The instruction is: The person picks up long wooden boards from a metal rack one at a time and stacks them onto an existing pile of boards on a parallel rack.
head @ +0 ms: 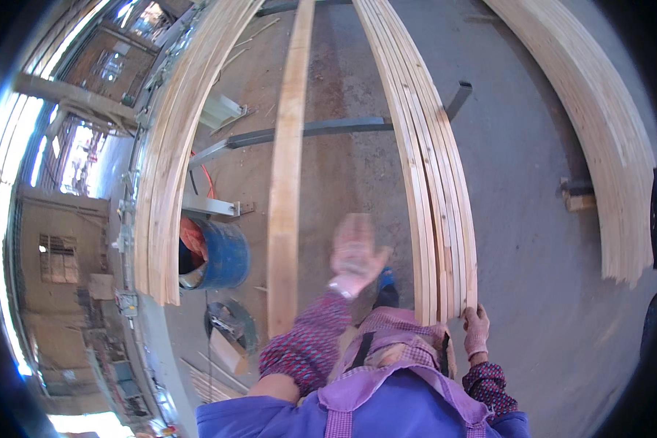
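Note:
Before me, a group of long pale wood strips (424, 159) lies side by side, its near ends close to my apron. My right hand (475, 331), in a light work glove, grips the near end of the outermost strip on the right. Blurred by motion, my left hand (356, 249) is over the floor, left of these strips, touching nothing. Its fingers are extended, with the thumb apart. Further left, a single long wood board (286, 202) runs away from me.
Grey metal crossbars (339, 126) pass under the wood. On the left are a stack of strips (169, 164), a blue barrel (227, 254) and a dark round container (232, 323). Another stack (586, 104) curves along the right, on a wooden block (580, 203).

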Action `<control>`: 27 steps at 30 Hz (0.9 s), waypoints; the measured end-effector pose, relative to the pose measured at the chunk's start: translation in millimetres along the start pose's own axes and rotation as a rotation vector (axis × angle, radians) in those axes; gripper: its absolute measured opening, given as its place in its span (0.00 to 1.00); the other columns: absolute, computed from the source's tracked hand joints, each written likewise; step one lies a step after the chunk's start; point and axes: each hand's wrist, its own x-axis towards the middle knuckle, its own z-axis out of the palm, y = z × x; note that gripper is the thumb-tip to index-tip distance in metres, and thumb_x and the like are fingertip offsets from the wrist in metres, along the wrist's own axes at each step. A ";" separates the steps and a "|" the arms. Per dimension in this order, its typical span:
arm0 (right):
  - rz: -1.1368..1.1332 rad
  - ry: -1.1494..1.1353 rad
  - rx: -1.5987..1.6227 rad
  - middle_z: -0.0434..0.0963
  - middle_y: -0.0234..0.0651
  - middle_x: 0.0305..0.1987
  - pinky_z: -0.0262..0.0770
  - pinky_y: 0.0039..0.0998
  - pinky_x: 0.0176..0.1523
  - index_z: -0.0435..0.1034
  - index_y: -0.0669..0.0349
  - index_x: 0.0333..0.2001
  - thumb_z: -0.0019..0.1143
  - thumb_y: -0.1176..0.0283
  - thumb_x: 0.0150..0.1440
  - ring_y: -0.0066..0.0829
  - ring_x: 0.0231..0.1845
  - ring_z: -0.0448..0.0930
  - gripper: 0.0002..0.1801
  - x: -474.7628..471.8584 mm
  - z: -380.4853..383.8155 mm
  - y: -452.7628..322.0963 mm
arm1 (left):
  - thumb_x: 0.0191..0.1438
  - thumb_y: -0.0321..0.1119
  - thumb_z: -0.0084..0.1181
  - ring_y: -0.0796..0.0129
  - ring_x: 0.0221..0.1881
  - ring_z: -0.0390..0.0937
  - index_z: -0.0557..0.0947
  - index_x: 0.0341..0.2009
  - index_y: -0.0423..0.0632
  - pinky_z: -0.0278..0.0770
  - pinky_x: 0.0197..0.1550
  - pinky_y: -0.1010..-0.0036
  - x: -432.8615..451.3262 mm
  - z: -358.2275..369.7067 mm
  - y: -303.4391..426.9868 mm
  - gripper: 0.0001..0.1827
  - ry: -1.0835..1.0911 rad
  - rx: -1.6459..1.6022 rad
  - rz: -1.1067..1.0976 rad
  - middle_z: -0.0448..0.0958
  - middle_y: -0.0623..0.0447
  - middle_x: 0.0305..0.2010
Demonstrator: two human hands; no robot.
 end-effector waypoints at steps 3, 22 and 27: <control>-0.255 0.195 -0.192 0.64 0.51 0.66 0.63 0.34 0.66 0.55 0.70 0.66 0.57 0.71 0.56 0.40 0.65 0.67 0.36 2.1 4.0 -22.0 | 0.55 0.59 0.51 0.46 0.72 0.50 0.53 0.69 0.40 0.46 0.72 0.56 -12.8 -36.0 -94.1 0.48 0.194 0.116 -0.260 0.54 0.39 0.71; -0.321 0.061 0.143 0.72 0.42 0.59 0.66 0.28 0.63 0.62 0.69 0.62 0.53 0.74 0.60 0.29 0.60 0.72 0.26 -58.2 40.1 -97.8 | 0.56 0.39 0.58 0.65 0.36 0.78 0.77 0.51 0.41 0.78 0.39 0.68 -58.7 114.3 39.4 0.21 -0.596 -1.687 -0.877 0.79 0.50 0.39; -0.256 0.098 0.053 0.77 0.37 0.54 0.69 0.26 0.60 0.67 0.68 0.58 0.53 0.74 0.60 0.24 0.54 0.75 0.22 -57.2 6.4 -83.6 | 0.50 0.39 0.62 0.63 0.34 0.78 0.79 0.44 0.39 0.77 0.38 0.67 -59.6 116.2 37.9 0.20 -0.518 -1.458 -0.885 0.80 0.47 0.38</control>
